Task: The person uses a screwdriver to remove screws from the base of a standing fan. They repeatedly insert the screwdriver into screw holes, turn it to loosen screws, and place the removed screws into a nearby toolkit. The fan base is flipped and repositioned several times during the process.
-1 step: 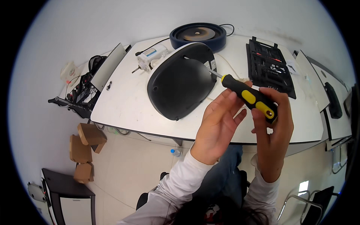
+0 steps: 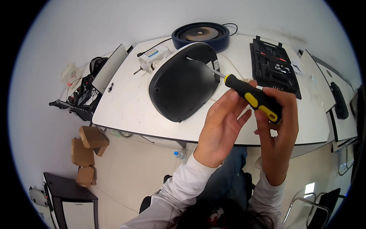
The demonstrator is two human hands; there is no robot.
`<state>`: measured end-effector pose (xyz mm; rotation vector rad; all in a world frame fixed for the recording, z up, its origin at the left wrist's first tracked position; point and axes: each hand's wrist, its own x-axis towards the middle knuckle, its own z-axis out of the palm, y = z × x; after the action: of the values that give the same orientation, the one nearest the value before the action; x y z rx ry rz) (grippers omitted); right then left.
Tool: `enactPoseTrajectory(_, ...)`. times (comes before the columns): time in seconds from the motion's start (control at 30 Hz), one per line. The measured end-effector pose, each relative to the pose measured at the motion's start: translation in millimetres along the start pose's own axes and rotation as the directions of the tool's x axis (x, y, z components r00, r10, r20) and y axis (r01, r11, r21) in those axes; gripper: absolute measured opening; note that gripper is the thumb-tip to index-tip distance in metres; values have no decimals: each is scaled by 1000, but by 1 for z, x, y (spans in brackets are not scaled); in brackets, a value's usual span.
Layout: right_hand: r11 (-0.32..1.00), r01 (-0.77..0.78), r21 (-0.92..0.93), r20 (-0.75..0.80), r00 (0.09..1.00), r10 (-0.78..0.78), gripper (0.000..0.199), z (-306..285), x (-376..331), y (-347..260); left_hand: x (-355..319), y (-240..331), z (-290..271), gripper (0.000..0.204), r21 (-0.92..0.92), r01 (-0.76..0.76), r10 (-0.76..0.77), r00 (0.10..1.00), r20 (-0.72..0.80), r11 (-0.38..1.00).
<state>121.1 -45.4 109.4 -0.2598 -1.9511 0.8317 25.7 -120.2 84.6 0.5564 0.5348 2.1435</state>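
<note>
Cardboard boxes (image 2: 82, 152): 3 on the floor, far left of the grip and lower than the tabletop.
White table (image 2: 126, 103): left edge well apart from the grip; dark-trimmed front edge on the person's side of the handle; open white surface lies left of the grip, between the left edge and the panel.
White motor (image 2: 155, 54): beyond and left of the grip, 1 metal shaft pointing left.
Black panel (image 2: 179, 91): directly left of the grip, tilted, rounded at the rim; its lowest point is near the front edge.
Dark blue round housing (image 2: 225, 45): beyond the grip, just behind the panel, near the wall.
Left hand (image 2: 222, 128): palm up, thumb and fingers closed around the front of the handle, lower fingers loosely curled.
Screwdriver (image 2: 248, 94): held by 2 hands, slanting up and left; its shaft lines up with 1 hole near the panel's upper edge, though whether the tip is seated I cannot tell.
Right hand (image 2: 281, 124): closed on the handle's rear, thumb on the near side, fingers over the far side.
Tool case (image 2: 280, 78): open, beyond and right of the grip; a strip of table separates it from the handle.
Chair (image 2: 326, 198): on the floor, lower right of the grip.
</note>
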Motion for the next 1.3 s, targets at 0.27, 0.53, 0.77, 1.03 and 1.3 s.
enactPoseTrajectory(0.27,974,211,-85,15,977,-211,30,6,-2,7,4,0,-8,51,-124,68,-52,991,126,990)
enactPoseTrajectory(0.53,926,377,0,16,926,-377,36,-3,5,22,5,3,-10,37,-147,53,-55,998,-10,988)
enactPoseTrajectory(0.77,999,-14,29,-9,1000,14,38,1,0,8,3,4,-13,37,-307,52,-55,998,0,950)
enactPoseTrajectory(1.03,939,340,-61,0,940,-340,30,3,0,12,-2,7,-10,54,-202,49,-17,988,156,978)
enactPoseTrajectory(1.3,902,428,-51,-18,903,-429,35,10,4,13,-6,8,-15,48,-341,137,-92,985,145,930)
